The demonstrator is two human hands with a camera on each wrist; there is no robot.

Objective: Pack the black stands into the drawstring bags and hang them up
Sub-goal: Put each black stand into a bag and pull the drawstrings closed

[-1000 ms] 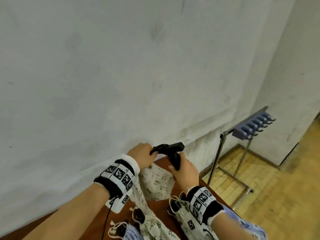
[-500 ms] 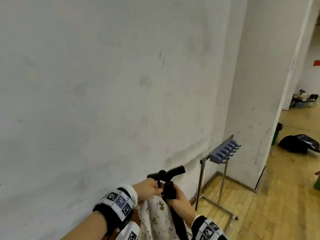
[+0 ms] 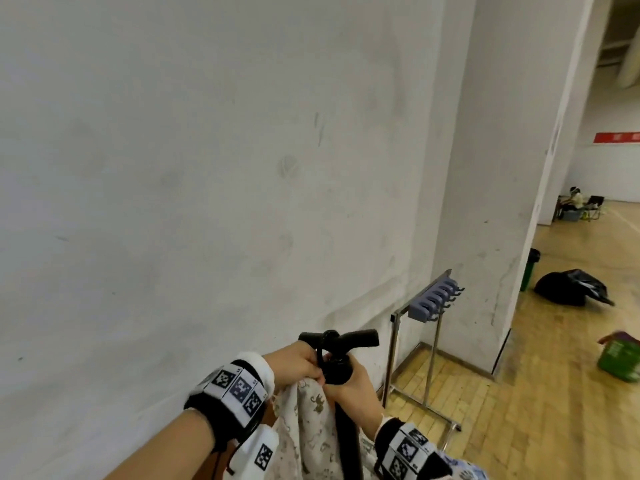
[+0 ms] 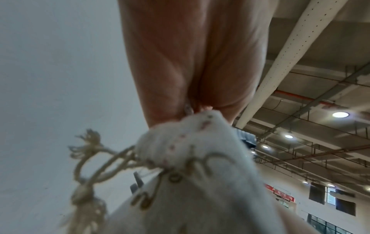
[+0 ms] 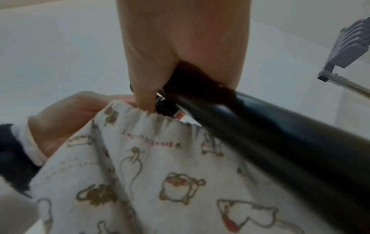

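Note:
A black stand (image 3: 341,344) with a T-shaped top is held upright at chest height, and my right hand (image 3: 349,382) grips its shaft (image 5: 266,131). Beside it, my left hand (image 3: 298,363) pinches the gathered rim of a white drawstring bag (image 3: 311,424) printed with small animals (image 5: 140,158). The bag hangs below both hands and the stand's shaft runs down along it. Its rope drawstring (image 4: 90,158) dangles loose under my left wrist. I cannot tell whether the shaft's lower end is inside the bag.
A metal rack with a row of grey-blue hooks (image 3: 434,301) stands on the wood floor to the right, against a white wall (image 3: 207,168). A black bag (image 3: 571,287), a green bin (image 3: 530,271) and a green box (image 3: 620,358) lie farther right. A person (image 3: 573,202) sits far away.
Both hands have risen from the table with the stand and bag. My view has swung up and right, so the table has dropped out of sight and the hook rack sits closer.

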